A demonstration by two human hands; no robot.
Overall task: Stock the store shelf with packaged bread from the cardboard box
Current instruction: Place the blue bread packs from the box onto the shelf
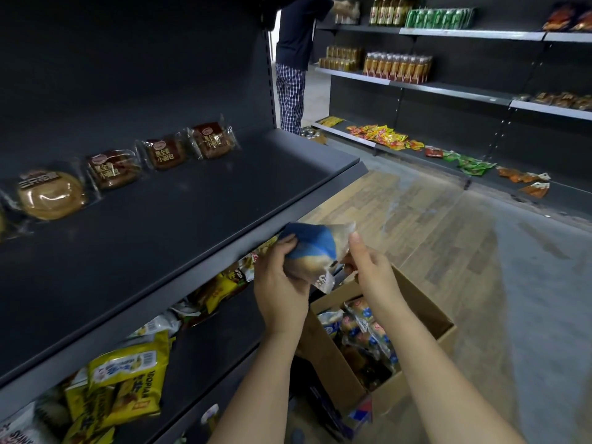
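Observation:
A blue-and-clear bread packet (315, 251) is held in both hands just off the front edge of the dark shelf (179, 219). My left hand (278, 280) grips its left side and my right hand (368, 267) pinches its right end. Below the hands, an open cardboard box (426, 318) on the floor holds several similar blue-labelled bread packets (362, 325). Along the back of the shelf stand a round golden bread packet (51, 195) and three brown-labelled bread packets (163, 152).
The lower shelf (205, 341) holds yellow snack bags (128, 382). Across the wooden aisle floor, racks (464, 33) carry bottled drinks, cans and snack packets. A person in a dark top and checked trousers (293, 59) stands at the far end of the aisle.

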